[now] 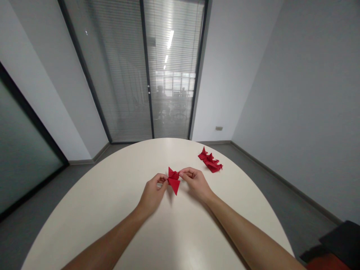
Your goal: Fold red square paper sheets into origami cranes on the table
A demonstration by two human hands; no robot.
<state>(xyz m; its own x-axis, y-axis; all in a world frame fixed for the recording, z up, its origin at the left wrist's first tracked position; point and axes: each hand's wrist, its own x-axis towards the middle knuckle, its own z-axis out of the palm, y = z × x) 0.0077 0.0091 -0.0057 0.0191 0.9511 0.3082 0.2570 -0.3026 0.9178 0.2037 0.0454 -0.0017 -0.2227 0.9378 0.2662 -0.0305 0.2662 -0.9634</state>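
Observation:
A small folded red paper figure [174,181] is held just above the white round table [118,195], between both hands. My left hand [152,194] pinches its left side with thumb and forefinger. My right hand [195,183] pinches its right side the same way. A pointed flap of the paper hangs down between the hands. Farther back on the right lies a small pile of finished red folded paper figures [210,160], out of reach of either hand.
The table's curved edge runs close to a grey wall on the right. Glass doors with blinds [146,71] stand beyond the far edge. A dark and red object [337,247] sits at the lower right, beside the table.

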